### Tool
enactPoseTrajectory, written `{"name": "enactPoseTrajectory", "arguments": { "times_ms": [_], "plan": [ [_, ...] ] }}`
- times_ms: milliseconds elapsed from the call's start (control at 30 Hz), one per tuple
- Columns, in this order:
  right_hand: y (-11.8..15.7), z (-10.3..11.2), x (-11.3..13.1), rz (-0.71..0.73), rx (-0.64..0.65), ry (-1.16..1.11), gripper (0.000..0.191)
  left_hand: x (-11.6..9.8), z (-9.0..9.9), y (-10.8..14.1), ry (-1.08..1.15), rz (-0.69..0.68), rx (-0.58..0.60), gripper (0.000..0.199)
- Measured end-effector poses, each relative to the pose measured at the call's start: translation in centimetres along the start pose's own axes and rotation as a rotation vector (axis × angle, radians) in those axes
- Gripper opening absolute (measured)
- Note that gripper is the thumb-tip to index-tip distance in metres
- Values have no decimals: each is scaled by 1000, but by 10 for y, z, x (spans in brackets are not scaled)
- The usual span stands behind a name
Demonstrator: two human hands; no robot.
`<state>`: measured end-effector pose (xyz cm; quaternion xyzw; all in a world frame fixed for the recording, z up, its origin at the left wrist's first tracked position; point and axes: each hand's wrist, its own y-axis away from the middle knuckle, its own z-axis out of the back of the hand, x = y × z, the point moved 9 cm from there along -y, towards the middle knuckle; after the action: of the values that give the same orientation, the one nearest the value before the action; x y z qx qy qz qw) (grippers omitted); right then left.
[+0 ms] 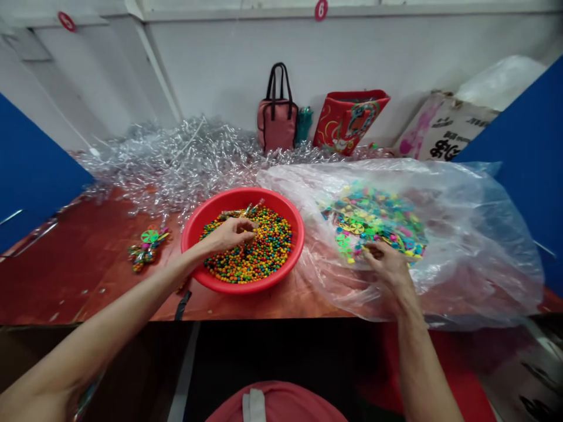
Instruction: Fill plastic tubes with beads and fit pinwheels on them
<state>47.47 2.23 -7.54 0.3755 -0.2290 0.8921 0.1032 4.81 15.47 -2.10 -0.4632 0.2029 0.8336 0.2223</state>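
My left hand is over a red basin full of small multicoloured beads or candy balls. Its fingers are pinched together, and whatever they hold is too small to make out. Clear tubes lie on the balls just behind that hand. To the right, my right hand reaches to the near edge of a pile of bright plastic pieces, some wheel-shaped, in a large clear plastic bag. The fingers of this hand are also closed, with their contents unclear.
Clear tubes lie heaped along the back. Left of the basin sits a small cluster of filled tubes with a green wheel. A pink bag, a red gift bag and a printed sack stand by the wall. Blue panels flank the table.
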Motion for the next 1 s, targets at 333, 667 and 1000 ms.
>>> {"name": "enactPoseTrajectory", "arguments": {
  "times_ms": [333,667,1000],
  "plan": [
    [18,-48,120,-129,17,-942,37,-37,-41,45,245,-73,109,32],
    [23,-83,170,-67,160,-951,35,-24,-63,-32,-352,-54,96,13],
    [13,-127,208,-146,296,-1159,43,-61,-59,55,566,-110,236,44]
  ]
}}
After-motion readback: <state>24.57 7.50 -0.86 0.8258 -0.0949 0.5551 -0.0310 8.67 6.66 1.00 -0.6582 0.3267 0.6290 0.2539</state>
